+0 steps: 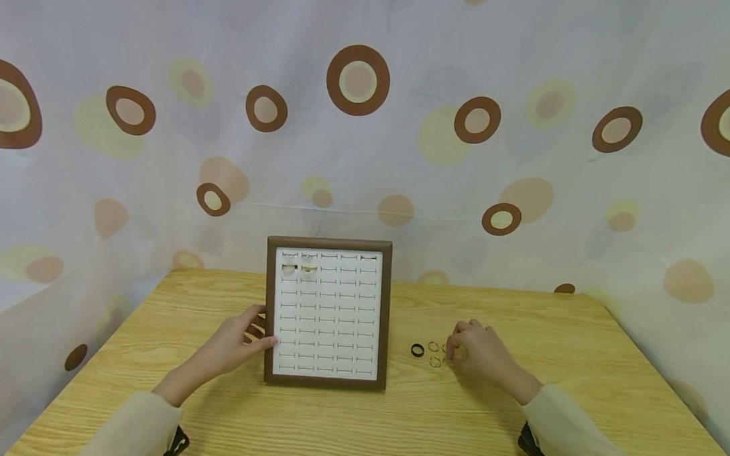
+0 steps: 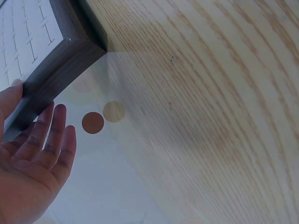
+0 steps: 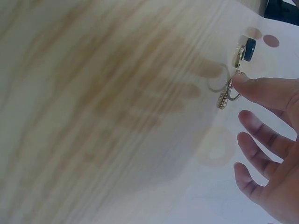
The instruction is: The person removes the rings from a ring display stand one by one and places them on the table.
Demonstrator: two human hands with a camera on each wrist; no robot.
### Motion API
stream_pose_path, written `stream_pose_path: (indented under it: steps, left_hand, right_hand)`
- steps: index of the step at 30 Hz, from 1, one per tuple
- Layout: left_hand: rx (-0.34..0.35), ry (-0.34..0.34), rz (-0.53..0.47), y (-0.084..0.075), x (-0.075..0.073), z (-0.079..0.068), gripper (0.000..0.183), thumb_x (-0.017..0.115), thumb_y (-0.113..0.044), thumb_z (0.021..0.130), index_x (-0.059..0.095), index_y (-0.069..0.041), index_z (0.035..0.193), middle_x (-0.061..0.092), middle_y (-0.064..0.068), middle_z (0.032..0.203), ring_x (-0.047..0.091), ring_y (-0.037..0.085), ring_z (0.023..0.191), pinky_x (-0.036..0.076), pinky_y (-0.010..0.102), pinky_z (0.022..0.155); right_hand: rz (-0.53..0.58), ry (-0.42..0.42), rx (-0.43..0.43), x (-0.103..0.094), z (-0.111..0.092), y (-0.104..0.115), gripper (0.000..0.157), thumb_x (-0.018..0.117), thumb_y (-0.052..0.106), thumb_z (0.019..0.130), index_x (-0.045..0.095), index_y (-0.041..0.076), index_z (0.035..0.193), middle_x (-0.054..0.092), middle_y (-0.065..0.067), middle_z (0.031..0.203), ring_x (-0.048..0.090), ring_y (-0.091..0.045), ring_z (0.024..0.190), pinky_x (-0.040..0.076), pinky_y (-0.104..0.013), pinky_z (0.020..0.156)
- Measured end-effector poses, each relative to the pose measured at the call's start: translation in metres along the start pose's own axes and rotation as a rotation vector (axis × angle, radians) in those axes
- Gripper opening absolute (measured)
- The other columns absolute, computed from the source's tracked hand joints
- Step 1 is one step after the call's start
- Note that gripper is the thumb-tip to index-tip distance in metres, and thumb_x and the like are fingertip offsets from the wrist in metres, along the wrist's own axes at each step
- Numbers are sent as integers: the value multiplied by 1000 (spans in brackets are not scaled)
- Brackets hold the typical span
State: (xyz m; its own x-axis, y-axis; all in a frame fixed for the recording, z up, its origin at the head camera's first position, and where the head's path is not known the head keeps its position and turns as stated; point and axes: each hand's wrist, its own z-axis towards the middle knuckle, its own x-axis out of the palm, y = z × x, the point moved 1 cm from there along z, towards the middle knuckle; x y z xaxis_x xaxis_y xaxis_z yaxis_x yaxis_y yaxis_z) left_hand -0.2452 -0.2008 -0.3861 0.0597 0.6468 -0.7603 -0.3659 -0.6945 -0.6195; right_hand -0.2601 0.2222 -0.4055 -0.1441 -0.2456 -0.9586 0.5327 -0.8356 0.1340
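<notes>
A ring display board (image 1: pixel 327 310) with a brown frame and a white slotted pad stands tilted on the table. My left hand (image 1: pixel 240 338) grips its left edge, the thumb on the front and the fingers around the side; the left wrist view shows the same hold. Several rings sit in the two top rows of slots, among them a gold-toned ring (image 1: pixel 308 269). To the right of the board, my right hand (image 1: pixel 481 353) pinches a thin ring (image 3: pixel 235 95) at the table between thumb and index finger; the index fingertip is hidden. The other fingers hang loosely curled.
A black ring (image 1: pixel 418 350) and several thin metal rings, such as a gold-toned ring (image 1: pixel 435 362), lie left of my right hand. The wooden table (image 1: pixel 213 424) is backed by a patterned curtain (image 1: pixel 355 160) with brown circles.
</notes>
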Motion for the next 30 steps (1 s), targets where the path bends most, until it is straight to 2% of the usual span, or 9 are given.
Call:
stream_pose_path:
  steps: [9, 20, 26, 30]
  left_hand:
    - [-19, 3, 3, 1, 1, 0, 52, 64, -28, 86, 44, 2, 124, 61, 14, 105, 62, 23, 89, 54, 33, 74]
    - [34, -19, 9, 4, 2, 0, 51, 65, -27, 85, 45, 3, 122, 62, 15, 103, 63, 24, 87, 54, 30, 70]
    - [33, -22, 13, 5, 3, 1, 51, 64, -28, 85, 45, 1, 122, 62, 15, 103, 63, 23, 87, 54, 31, 70]
    - [25, -19, 15, 5, 3, 0, 52, 64, -29, 85, 44, 2, 123, 61, 15, 104, 63, 23, 88, 54, 32, 72]
  right_hand:
    - [-17, 30, -4, 3, 0, -4, 15, 78, 15, 69, 66, 24, 68, 58, 7, 80, 44, -11, 72, 41, -37, 60]
    - [18, 55, 1, 5, -2, -6, 15, 76, 14, 71, 66, 25, 68, 56, 9, 78, 46, -13, 74, 44, -45, 63]
    - [32, 41, -5, 2, -1, -6, 15, 76, 15, 72, 65, 25, 68, 56, 8, 79, 45, -12, 73, 42, -41, 61]
    - [32, -8, -16, -5, 3, -6, 12, 76, 15, 72, 66, 22, 73, 57, 5, 80, 47, -15, 74, 42, -41, 61]
